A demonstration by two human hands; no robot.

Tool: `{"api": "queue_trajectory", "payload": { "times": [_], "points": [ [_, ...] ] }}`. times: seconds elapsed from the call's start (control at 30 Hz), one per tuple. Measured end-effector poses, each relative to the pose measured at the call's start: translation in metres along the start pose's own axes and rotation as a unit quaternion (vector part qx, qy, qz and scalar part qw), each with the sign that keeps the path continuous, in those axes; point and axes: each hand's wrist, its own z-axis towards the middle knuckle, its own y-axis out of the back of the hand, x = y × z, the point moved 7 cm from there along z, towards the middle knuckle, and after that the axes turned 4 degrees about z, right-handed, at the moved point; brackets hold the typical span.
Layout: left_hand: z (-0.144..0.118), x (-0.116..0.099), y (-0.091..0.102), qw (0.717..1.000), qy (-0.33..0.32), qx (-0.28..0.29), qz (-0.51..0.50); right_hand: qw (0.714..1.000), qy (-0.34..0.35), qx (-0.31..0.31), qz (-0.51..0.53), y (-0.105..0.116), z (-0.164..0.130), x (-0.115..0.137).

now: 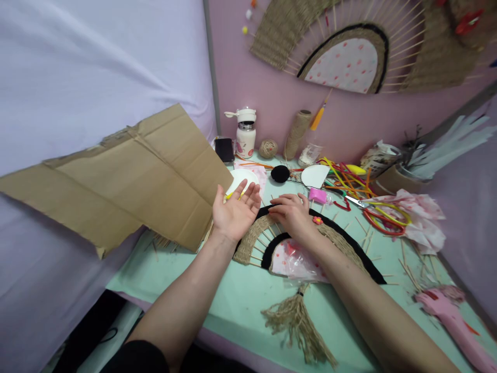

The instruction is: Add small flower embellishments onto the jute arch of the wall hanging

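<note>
My left hand [236, 213] is raised palm up, fingers spread, with nothing in it, beside the left end of a fan-shaped woven piece [361, 254] with a black border. Over the top of that piece hovers or rests my right hand [292, 215], back up and fingers loosely bent apart; I see nothing held in it. A small red flower [318, 220] sits on the woven band near its wrist. Across the dotted cloth centre lies a clear plastic bag [298, 261] with something red inside. A twine tassel [298, 321] extends below the piece.
Left stands a large cardboard sheet [166, 181]. Behind are a white bottle [246, 137], twine ball [267, 148], twine roll [298, 134] and black yarn ball [280, 174]. Scissors [355, 202], coloured pipe cleaners [384, 220], loose sticks and a pink glue gun [446, 316] lie right.
</note>
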Motion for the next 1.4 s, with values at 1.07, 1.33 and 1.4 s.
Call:
{"api": "queue_trajectory", "payload": {
  "times": [1.07, 1.33, 1.4],
  "points": [
    [0.0, -0.002, 0.0, 1.0, 0.003, -0.009, -0.011, 0.999, 0.029, 0.044, 0.0, -0.01, -0.001, 0.017],
    [0.0, -0.003, 0.0, 1.0, 0.0, -0.004, -0.016, 0.999, 0.028, 0.027, 0.002, -0.006, -0.001, 0.015],
    [0.001, -0.003, 0.001, 1.0, 0.0, 0.0, -0.017, 0.999, 0.029, 0.027, 0.001, -0.003, -0.001, 0.016]
  ]
}}
